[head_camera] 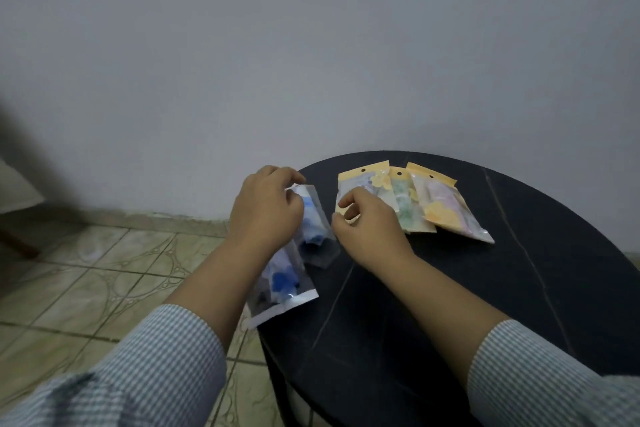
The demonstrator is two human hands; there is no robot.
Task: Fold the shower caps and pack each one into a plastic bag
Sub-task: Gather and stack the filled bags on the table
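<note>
Striped blue-and-white sleeves frame the view, and from them the left hand (265,206) curls its fingers round the top of a clear plastic bag (313,218) holding a folded blue-patterned shower cap. The right hand (363,222) sits just beside it with fingers bent in a narrow pinch; whether it grips the bag's edge I cannot tell. A second clear bag with a blue cap (282,288) lies at the near edge of the round black table (519,288), overhanging it. Three yellow-headed packets (415,201) lie fanned and overlapping farther back, apparently finished. I see no loose caps, so the packing looks nearly done. Behind stand a plain grey wall (311,45) and patterned beige floor tiles (104,270).
</note>
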